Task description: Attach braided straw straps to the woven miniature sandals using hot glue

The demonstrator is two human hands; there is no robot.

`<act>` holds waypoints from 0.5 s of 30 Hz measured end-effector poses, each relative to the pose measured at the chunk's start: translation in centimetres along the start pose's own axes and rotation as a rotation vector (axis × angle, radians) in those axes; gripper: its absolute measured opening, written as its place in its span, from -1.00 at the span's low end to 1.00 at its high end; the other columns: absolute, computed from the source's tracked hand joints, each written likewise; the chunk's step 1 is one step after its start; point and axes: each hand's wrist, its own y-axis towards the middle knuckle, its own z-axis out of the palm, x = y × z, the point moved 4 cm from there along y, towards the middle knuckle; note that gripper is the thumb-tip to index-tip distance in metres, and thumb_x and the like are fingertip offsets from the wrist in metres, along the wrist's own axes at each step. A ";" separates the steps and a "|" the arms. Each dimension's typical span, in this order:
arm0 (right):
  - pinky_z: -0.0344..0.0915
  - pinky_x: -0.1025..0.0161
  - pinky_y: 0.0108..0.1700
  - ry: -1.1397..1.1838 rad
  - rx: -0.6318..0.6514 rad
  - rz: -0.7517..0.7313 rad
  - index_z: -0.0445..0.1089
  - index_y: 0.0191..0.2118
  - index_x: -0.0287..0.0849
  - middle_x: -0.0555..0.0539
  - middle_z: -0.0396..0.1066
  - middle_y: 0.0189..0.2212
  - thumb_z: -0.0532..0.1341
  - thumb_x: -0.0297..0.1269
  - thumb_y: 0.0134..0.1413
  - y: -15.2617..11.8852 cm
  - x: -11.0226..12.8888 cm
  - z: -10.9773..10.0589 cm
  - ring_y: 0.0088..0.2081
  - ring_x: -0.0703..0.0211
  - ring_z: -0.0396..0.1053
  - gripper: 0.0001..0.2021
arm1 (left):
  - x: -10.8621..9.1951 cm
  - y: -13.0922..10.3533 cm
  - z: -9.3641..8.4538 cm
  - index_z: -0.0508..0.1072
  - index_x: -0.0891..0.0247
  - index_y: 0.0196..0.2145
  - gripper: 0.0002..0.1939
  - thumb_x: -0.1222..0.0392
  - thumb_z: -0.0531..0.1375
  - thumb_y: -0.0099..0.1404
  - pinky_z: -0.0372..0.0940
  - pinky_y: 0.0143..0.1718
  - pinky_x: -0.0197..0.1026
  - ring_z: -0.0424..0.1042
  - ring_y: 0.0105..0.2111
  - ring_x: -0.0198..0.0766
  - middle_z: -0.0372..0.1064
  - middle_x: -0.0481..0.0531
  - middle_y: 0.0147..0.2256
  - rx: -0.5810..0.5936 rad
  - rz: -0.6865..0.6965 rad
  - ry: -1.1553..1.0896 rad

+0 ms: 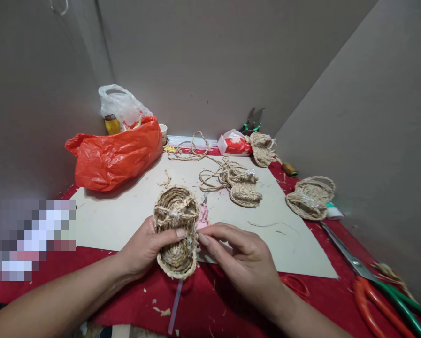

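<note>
A small woven straw sandal (pixel 177 253), with a braided strap and a clear bead across it, is upright in my left hand (pixel 149 244). My left thumb presses on its inner sole, and the other fingers are hidden behind it. At the sandal's right edge, my right hand (pixel 245 263) pinches with thumb and forefinger; whatever lies between the fingertips is too small to make out. Just behind the sandal lies a pink tool with a metal tip (pixel 203 213), resembling a glue gun, partly covered. A translucent stick (pixel 175 307) shows below the sandal.
On the pale board (pixel 126 225) lies another straw sandal (pixel 243 185) with loose cord. More straw sandals (pixel 310 197) sit at the right. Large scissors (pixel 358 267) rest at right front. An orange bag (pixel 118 155) stands back left, a tissue pack (pixel 234 143) at the back.
</note>
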 end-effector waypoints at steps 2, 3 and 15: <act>0.38 0.37 -0.37 -0.006 0.003 0.000 0.49 -0.34 -0.16 -0.03 0.53 -0.46 0.20 -0.41 0.10 0.0 0.0 -0.1 -0.45 0.25 0.46 -0.90 | 0.0 0.1 0.0 0.55 0.30 -0.21 -0.77 0.26 0.29 0.14 0.31 -0.23 -0.25 0.45 -0.33 -0.24 0.54 0.07 -0.32 0.008 0.005 0.013; 0.38 0.37 -0.38 -0.011 0.004 -0.003 0.49 -0.35 -0.16 -0.03 0.53 -0.46 0.20 -0.41 0.10 0.1 0.0 0.0 -0.46 0.25 0.46 -0.89 | 0.0 0.1 0.0 0.55 0.30 -0.19 -0.76 0.26 0.29 0.14 0.31 -0.22 -0.25 0.44 -0.33 -0.23 0.54 0.07 -0.32 0.009 0.008 0.022; 0.35 0.38 -0.42 0.032 0.053 0.102 0.48 -0.42 -0.19 -0.01 0.48 -0.54 0.20 -0.40 0.10 -0.1 -0.7 0.3 -0.52 0.28 0.40 -0.88 | 0.6 0.5 -0.1 0.55 0.29 -0.18 -0.75 0.26 0.29 0.14 0.32 -0.18 -0.21 0.46 -0.32 -0.22 0.54 0.09 -0.29 0.048 -0.025 0.059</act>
